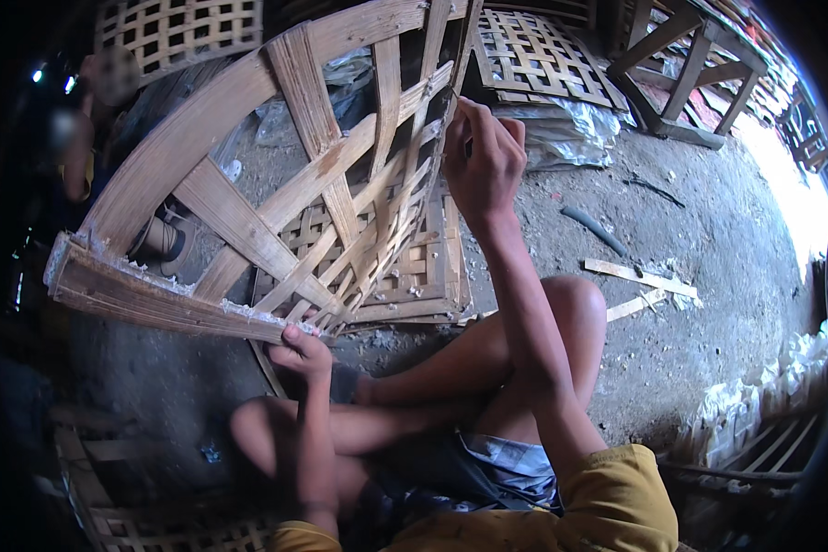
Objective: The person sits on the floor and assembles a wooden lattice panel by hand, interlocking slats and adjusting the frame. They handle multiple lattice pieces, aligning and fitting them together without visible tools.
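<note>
Weaving a bamboo lattice panel (pixel 276 184) held upright above your knees, your left hand (pixel 303 352) grips its bundled lower edge while your right hand (pixel 483 161) pinches a thin strip (pixel 458 55); next, thread it carefully.

The woven frame (pixel 276 175) is made of flat bamboo or wood strips, pale tan, matt and dry, with a rough, fibrous grain and frayed ends along its bundled edge. The woven mats (pixel 538 55) behind look the same. The floor (pixel 708 276) is packed earth, grey, dusty and coarse. Crumpled plastic sheeting (pixel 570 129) glints glossy. The shorts (pixel 506 460) are soft matt cloth.
</note>
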`<state>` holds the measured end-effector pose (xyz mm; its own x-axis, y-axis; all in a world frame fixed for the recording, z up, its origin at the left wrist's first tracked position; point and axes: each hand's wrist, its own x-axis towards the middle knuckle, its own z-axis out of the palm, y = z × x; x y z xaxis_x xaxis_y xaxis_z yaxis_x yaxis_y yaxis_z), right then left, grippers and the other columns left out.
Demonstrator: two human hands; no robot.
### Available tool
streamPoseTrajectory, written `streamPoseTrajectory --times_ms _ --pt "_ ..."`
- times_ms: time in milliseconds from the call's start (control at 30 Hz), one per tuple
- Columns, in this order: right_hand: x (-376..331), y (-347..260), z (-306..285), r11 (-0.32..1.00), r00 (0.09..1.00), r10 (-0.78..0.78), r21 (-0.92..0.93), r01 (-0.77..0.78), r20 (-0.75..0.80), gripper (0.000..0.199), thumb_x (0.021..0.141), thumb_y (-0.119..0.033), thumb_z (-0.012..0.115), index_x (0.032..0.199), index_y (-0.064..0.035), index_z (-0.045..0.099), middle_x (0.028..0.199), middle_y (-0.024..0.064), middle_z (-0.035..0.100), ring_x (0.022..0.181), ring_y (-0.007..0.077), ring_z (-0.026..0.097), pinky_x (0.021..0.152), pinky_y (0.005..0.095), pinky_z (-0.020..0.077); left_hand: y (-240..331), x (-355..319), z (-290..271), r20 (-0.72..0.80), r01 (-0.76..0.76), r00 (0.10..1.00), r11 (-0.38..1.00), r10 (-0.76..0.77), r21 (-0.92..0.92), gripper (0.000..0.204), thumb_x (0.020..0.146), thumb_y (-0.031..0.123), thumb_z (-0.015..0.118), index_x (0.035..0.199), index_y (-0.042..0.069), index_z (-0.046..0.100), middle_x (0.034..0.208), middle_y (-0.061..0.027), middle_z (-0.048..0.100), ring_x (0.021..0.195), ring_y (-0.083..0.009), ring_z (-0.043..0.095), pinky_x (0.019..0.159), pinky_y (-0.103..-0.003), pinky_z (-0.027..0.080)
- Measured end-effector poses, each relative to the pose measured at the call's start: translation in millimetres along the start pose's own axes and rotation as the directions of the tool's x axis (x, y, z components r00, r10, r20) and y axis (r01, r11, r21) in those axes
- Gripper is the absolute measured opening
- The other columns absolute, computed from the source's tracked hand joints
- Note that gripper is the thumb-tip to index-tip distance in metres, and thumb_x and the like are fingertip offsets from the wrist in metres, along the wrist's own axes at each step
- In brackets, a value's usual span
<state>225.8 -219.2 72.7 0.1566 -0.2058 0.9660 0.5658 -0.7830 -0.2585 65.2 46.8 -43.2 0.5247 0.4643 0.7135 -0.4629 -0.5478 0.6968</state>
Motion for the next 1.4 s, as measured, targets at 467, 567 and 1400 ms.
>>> streamPoseTrajectory --times_ms 467,567,1400 --pt "-4.1 -6.3 7.2 0.987 0.955 0.110 0.085 -0.139 0.276 0.005 0.091 -0.002 0.061 0.091 -0.0052 0.056 0.070 0.0114 0.060 0.068 0.0320 0.061 0.079 0.0421 0.0445 1.9 0.5 7.1 -0.048 0.099 0.993 0.992 -0.104 -0.083 0.058 0.106 0.045 0.052 0.087 -0.009 0.062 0.077 -0.0102 0.069 0.056 -0.0110 0.057 0.048 -0.025 0.042" --pt "-9.6 -3.7 10.8 0.982 0.971 0.106 0.130 -0.136 0.216 0.005 0.091 -0.002 0.061 0.093 -0.0051 0.057 0.070 0.0109 0.060 0.068 0.0314 0.062 0.080 0.0418 0.0453 3.2 2.0 9.6 -0.066 0.102 0.992 0.992 -0.108 -0.079 0.056 0.107 0.042 0.051 0.088 -0.008 0.063 0.077 -0.0098 0.069 0.056 -0.0107 0.056 0.048 -0.024 0.042" --pt "-16.3 -7.3 20.7 0.975 0.990 0.123 0.179 -0.133 0.067 0.014 0.093 -0.002 0.066 0.107 -0.0046 0.068 0.087 0.0093 0.075 0.081 0.0257 0.073 0.072 0.0352 0.0570 -6.6 2.5 2.9 -0.071 0.093 0.993 0.996 -0.093 0.001 0.058 0.110 0.042 0.042 0.085 -0.009 0.054 0.075 -0.0126 0.066 0.053 -0.0125 0.054 0.047 -0.026 0.041"
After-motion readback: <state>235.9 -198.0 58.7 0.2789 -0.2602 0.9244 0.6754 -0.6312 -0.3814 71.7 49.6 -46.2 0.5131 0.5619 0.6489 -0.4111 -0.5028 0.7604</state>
